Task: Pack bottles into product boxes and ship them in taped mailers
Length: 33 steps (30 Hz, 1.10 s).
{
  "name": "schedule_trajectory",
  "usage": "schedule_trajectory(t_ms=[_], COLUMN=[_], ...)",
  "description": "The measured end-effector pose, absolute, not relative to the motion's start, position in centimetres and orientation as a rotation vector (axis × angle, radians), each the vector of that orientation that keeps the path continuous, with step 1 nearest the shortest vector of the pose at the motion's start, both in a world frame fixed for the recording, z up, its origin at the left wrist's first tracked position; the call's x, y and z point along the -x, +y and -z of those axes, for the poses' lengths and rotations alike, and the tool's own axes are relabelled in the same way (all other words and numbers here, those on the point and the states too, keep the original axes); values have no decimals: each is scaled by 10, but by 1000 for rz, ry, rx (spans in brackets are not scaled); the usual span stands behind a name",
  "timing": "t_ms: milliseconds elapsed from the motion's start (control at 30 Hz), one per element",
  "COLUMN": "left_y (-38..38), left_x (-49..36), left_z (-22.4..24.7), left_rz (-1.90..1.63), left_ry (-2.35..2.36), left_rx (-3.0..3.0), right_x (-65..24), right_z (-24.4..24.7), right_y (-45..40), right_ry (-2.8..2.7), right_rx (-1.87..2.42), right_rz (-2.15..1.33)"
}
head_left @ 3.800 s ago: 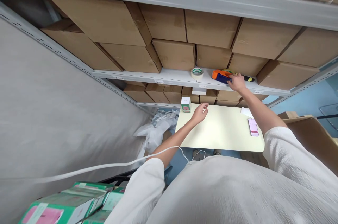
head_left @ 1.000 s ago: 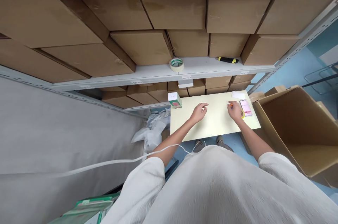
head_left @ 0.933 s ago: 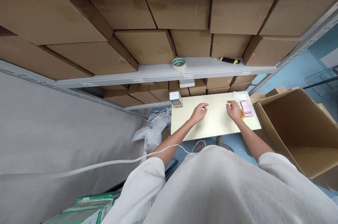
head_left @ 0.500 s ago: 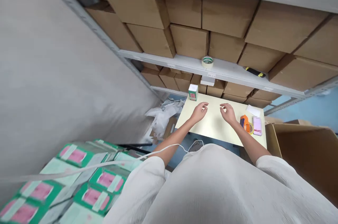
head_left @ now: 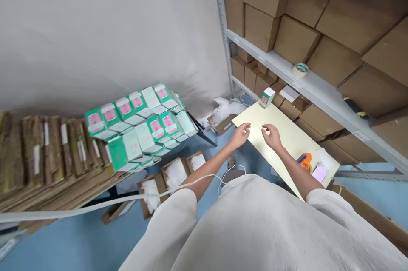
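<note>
My left hand (head_left: 240, 135) hovers by the left edge of the cream tabletop (head_left: 270, 130), its fingers loosely curved and apart with nothing in them. My right hand (head_left: 272, 135) is held over the tabletop, also empty, with thumb and fingers apart. Beyond both hands, a green and white box (head_left: 267, 98) with a pink panel stands upright at the table's far corner. An orange tape dispenser (head_left: 305, 160) lies near my right forearm, beside a phone (head_left: 319, 173) with a lilac screen.
Stacked green and white boxes (head_left: 137, 122) fill a table at left, beside bundled flat cardboard (head_left: 63, 147). Open cartons with white material (head_left: 176, 174) sit on the blue floor. Shelving (head_left: 274, 60) with brown cartons rises behind; it holds a tape roll (head_left: 300, 70) and a cutter (head_left: 355, 107).
My view has swung left, bringing the stacked green boxes, the cardboard bundles and the floor cartons into sight. Both hands remain empty in much the same pose.
</note>
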<state>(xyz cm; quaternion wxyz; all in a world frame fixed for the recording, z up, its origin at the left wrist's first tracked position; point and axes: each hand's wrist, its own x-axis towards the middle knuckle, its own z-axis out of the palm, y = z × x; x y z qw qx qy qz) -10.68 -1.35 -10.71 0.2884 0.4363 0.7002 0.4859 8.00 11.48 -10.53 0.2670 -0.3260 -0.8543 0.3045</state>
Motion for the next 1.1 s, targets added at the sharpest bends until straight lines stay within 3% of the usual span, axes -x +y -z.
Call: schedule_trajectory(t_ms=[433,1100], left_y=[-170,-483], left_x=[140,225], left_z=[92,57], left_rz=[-1507,-1771], left_ry=[2145,2574], left_rx=[-869,-473], right_x=[23,205], right_z=[93,54], right_y=[16,-258], right_ry=[-2526,-2486], right_rx=[399,-180], right_rz=[-937,-1300])
